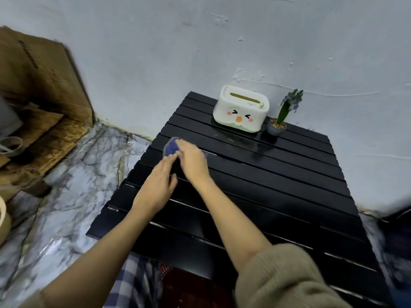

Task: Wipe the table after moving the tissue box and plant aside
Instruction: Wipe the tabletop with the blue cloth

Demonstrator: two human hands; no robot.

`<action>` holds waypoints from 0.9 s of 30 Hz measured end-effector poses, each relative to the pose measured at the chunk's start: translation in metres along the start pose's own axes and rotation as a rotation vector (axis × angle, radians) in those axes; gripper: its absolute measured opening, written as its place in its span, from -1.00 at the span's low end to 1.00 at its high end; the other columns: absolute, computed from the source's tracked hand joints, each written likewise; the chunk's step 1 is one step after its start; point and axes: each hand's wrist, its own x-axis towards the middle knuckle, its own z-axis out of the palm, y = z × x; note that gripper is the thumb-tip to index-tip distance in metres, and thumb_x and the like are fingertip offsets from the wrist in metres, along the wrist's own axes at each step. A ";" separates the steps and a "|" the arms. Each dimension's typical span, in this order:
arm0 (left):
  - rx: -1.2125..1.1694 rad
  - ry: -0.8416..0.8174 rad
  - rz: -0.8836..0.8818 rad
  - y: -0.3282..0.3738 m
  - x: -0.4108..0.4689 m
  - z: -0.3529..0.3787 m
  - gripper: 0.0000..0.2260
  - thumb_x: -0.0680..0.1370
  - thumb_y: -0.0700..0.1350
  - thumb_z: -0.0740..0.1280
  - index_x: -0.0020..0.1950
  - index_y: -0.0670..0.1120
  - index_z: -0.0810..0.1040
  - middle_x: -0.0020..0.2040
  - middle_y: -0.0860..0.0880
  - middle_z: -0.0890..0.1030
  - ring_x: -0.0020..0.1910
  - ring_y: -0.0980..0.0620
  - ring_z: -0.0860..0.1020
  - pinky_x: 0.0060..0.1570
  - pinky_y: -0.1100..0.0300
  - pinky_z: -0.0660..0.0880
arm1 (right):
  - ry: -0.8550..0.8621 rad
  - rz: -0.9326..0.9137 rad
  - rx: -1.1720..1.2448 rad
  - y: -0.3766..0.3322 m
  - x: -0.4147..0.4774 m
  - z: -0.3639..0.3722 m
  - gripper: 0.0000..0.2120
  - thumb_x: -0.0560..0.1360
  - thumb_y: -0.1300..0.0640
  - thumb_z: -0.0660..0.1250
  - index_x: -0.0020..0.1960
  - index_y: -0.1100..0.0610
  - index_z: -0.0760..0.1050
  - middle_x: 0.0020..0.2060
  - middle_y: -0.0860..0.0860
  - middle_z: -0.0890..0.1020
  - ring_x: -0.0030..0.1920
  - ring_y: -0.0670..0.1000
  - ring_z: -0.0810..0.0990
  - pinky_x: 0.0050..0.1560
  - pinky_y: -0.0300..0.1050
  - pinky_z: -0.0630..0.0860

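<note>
Right hand (192, 160) lies palm down on a blue cloth (171, 147), fingers extended over it and pressing it to the table (278, 185). Whether the fingers curl around any edge of the cloth cannot be told; the hand is blurred. The cloth shows mainly at the far left of the hand, with a thin strip visible at the right of the knuckles.

Left hand (159, 183) is flat and spread, fingers straight, holding nothing. Its fingertips (170, 157) reach the near edge of the cloth, beside the right hand's thumb side; contact with the cloth cannot be confirmed. The two hands sit close together, near the left-centre of the tabletop. Both forearms are bare; a beige knitted sleeve (284, 278) is pushed up on the right arm.

The table is black and slatted, with pale gaps between the slats. At its far edge, near the wall (200, 52), stands a white tissue box (241, 108) with a cartoon face on the front and a slot on top. Just beside it on the right is a small potted plant (282, 116), upright, green leaves with bluish flowers, in a grey pot. Both items are well apart from the hands.

To the left, brown cardboard (42, 70) leans against the wall above a marble-patterned floor (73, 185).
</note>
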 end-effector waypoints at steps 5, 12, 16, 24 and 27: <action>0.027 -0.030 -0.019 0.000 -0.001 0.000 -0.59 0.57 -0.18 0.10 0.43 -0.05 0.22 0.44 -0.09 0.31 0.47 0.01 0.22 0.40 0.08 0.22 | -0.014 -0.035 -0.016 0.039 -0.063 -0.034 -0.61 0.50 0.21 0.24 0.32 0.13 0.36 0.31 0.09 0.49 0.30 0.03 0.44 0.35 -0.12 0.31; 0.088 -0.074 -0.050 -0.001 -0.001 -0.001 -0.62 0.57 -0.18 0.09 0.40 -0.07 0.27 0.45 -0.13 0.32 0.48 -0.02 0.21 0.42 0.00 0.24 | 0.285 0.448 -0.129 0.154 -0.196 -0.153 -0.65 0.51 0.26 0.23 0.29 0.19 0.40 0.27 0.15 0.51 0.25 0.14 0.50 0.26 -0.03 0.39; 0.091 -0.075 -0.037 0.000 -0.002 -0.001 -0.62 0.57 -0.20 0.10 0.40 -0.11 0.28 0.43 -0.16 0.35 0.48 -0.04 0.21 0.41 -0.01 0.25 | 0.521 0.731 -0.195 0.162 -0.263 -0.177 -0.67 0.49 0.29 0.25 0.26 0.24 0.42 0.20 0.26 0.55 0.15 0.29 0.54 0.11 0.15 0.48; 0.112 -0.087 -0.035 0.004 -0.004 -0.004 -0.63 0.57 -0.20 0.10 0.39 -0.12 0.29 0.42 -0.16 0.35 0.47 -0.07 0.23 0.38 -0.05 0.28 | 0.243 0.333 -0.123 0.081 -0.303 -0.124 -0.60 0.52 -0.04 0.16 0.27 0.13 0.44 0.22 -0.06 0.51 0.24 -0.15 0.44 0.27 -0.52 0.15; 0.118 -0.084 -0.033 0.005 -0.005 -0.004 -0.63 0.56 -0.22 0.11 0.38 -0.13 0.31 0.43 -0.16 0.35 0.47 -0.07 0.23 0.39 -0.04 0.26 | 0.241 0.375 -0.121 0.102 -0.325 -0.147 -0.62 0.43 0.27 0.36 0.24 0.14 0.46 0.20 -0.01 0.54 0.20 -0.16 0.47 0.20 -0.59 0.17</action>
